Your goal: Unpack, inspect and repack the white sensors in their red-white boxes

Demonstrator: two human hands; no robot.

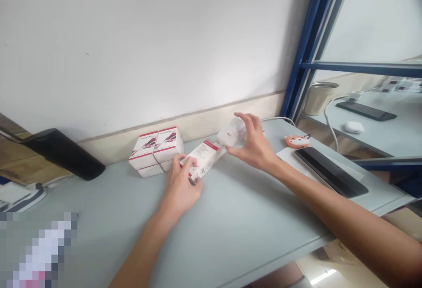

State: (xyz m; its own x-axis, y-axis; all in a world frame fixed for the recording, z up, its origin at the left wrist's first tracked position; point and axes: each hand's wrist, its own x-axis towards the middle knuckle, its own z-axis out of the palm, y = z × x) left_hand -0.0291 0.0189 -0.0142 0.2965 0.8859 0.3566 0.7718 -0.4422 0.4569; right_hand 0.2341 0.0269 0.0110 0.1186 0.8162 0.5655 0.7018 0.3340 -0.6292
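Observation:
A slim white and red box (pixel 207 152) lies at a slant near the middle of the table, and my left hand (pixel 185 184) is closed on its near end. Beyond its far end is a translucent white plastic item (pixel 231 134), partly hidden by my right hand (pixel 252 145). That hand has its thumb and fingers apart in a wide curve beside the plastic; whether it touches it is unclear. Left of the slim box sits a bundle of white and red boxes (pixel 154 147), held by a band.
A black device (pixel 64 154) leans at the left by the wall. On the right lie a dark phone (pixel 331 171) and an orange animal-faced case (pixel 297 141). A blue-framed glass pane (pixel 372 112) bounds the table's right side. The grey table's front edge (pixel 280 259) crosses below.

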